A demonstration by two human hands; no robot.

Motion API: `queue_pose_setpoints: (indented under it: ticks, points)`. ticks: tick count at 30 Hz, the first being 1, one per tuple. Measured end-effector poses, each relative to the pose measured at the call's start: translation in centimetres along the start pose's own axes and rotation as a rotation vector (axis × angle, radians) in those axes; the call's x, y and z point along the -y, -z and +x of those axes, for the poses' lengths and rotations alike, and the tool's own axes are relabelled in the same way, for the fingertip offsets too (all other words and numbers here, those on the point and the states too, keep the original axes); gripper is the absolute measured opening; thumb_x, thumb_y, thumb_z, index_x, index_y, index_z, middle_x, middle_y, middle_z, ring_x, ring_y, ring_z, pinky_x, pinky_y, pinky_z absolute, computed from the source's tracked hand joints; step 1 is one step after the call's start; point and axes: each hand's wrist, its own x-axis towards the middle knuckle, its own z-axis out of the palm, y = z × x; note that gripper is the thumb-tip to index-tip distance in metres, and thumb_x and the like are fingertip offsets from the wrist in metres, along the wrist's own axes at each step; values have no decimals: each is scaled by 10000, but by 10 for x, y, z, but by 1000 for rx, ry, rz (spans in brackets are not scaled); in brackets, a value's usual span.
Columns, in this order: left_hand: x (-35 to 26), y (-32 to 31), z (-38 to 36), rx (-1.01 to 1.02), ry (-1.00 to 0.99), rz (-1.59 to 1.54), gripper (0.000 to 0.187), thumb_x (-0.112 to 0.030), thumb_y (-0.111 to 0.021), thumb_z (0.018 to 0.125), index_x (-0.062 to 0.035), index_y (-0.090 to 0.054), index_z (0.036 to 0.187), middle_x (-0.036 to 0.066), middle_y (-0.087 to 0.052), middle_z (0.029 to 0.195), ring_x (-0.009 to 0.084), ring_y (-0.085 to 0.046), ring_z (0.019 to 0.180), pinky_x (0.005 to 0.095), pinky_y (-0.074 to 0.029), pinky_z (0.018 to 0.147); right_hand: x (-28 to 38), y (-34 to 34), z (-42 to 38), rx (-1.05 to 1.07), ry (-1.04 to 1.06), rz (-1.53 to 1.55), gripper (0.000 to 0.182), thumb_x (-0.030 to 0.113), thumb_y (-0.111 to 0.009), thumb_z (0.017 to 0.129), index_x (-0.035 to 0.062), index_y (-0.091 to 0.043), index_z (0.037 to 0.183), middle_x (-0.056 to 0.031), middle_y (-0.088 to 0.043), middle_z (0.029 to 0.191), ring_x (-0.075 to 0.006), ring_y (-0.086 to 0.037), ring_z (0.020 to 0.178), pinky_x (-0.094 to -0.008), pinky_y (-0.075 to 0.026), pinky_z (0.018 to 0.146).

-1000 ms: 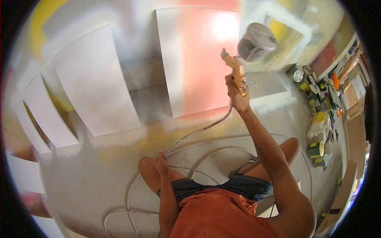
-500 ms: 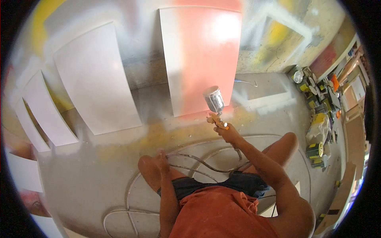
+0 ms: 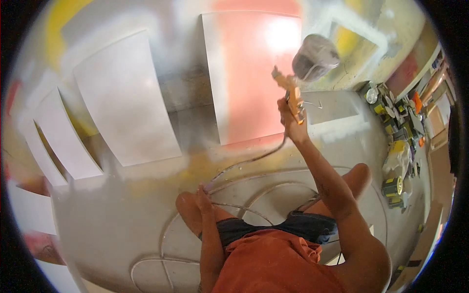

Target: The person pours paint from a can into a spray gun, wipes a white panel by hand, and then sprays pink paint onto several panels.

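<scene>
Rising over the last half second, the spray gun (image 3: 294, 100) has left the pink panel's (image 3: 249, 88) bottom edge and now shows against its right edge, so the work seems to have shifted higher up. I see the right hand (image 3: 293, 128) wrapped firmly round the handle, the cup (image 3: 316, 56) above; the left hand (image 3: 204, 199) looks closed around the hose (image 3: 250, 160).

One spray gun (image 3: 294, 100), upper centre; two hands: right hand (image 3: 294, 126), left hand (image 3: 204, 200). Pinkish panel (image 3: 256, 93): one. White panels (image 3: 126, 100): three upper left, two lower left. Cans (image 3: 392, 186), right: too jumbled to count.
</scene>
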Motion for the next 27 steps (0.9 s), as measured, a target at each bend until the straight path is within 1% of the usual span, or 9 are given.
queue_pose_setpoints:
  ticks: [3, 8, 11, 13, 17, 20, 23, 25, 27]
  points:
    - [-3, -1, -4, 16, -56, -39, 286, -296, -605, 913, -97, -520, 725, -29, -474, 691, 86, -415, 593, 264, -321, 524, -49, 12, -39, 63, -53, -80, 151, 143, -630, 924, 2, -610, 975, 0, -606, 867, -87, -547, 782, -262, -476, 717]
    - [20, 6, 22, 140, -242, 184, 312, -271, -620, 904, -70, -510, 693, 3, -523, 701, 95, -445, 595, 287, -309, 490, -69, 23, -102, 277, -704, -406, 303, 333, -679, 865, 38, -633, 909, 2, -563, 692, -87, -489, 624, -294, -398, 558]
    - [24, -5, 12, -2, -356, 41, 387, -269, -628, 898, -62, -475, 608, -7, -486, 630, 86, -406, 561, 290, -293, 483, -77, 21, -106, 320, -738, -406, 314, 327, -679, 861, 22, -629, 920, -11, -570, 699, -100, -504, 627, -302, -413, 572]
    - [22, 4, 15, 137, -227, 264, 386, -252, -643, 885, -33, -502, 600, -19, -464, 604, 91, -408, 552, 293, -292, 472, -74, 15, -91, 320, -643, -491, 339, 328, -677, 867, 1, -617, 930, -28, -586, 719, -106, -525, 657, -302, -436, 602]
    - [-10, -11, -14, 76, -252, 199, 383, -235, -644, 882, -29, -507, 590, -32, -433, 582, 97, -390, 522, 297, -286, 459, -38, -6, -34, 74, -51, -236, 253, 238, -643, 913, -11, -595, 907, 16, -545, 742, -82, -492, 707, -264, -440, 647]
    - [-1, -3, -3, 105, -223, 58, 380, -232, -627, 892, -44, -500, 587, -37, -413, 578, 96, -382, 523, 294, -277, 458, 9, -15, -3, 48, 21, -121, 182, 170, -624, 927, -3, -581, 889, 32, -516, 754, -66, -464, 728, -245, -428, 646]
    - [26, 9, 23, 35, -577, 350, 429, -241, -606, 904, -88, -440, 539, -45, -375, 548, 85, -347, 502, 291, -256, 454, 24, -16, 2, 10, -13, -85, 144, 131, -620, 928, 2, -570, 886, 25, -512, 760, -60, -458, 745, -234, -430, 655]
    - [-18, -12, -20, 102, -210, 127, 414, -241, -604, 904, -89, -451, 551, -40, -382, 554, 83, -368, 520, 287, -257, 461, 9, -12, -9, 28, 46, -29, 118, 110, -625, 921, 8, -570, 898, 23, -524, 777, -61, -472, 749, -228, -436, 671]
    - [-16, -17, -21, 70, -184, 87, 425, -244, -606, 903, -89, -442, 543, -36, -386, 552, 84, -367, 517, 286, -257, 466, -24, 0, -29, 76, 26, -115, 127, 122, -637, 916, 4, -592, 929, 15, -569, 820, -68, -505, 764, -235, -455, 707]
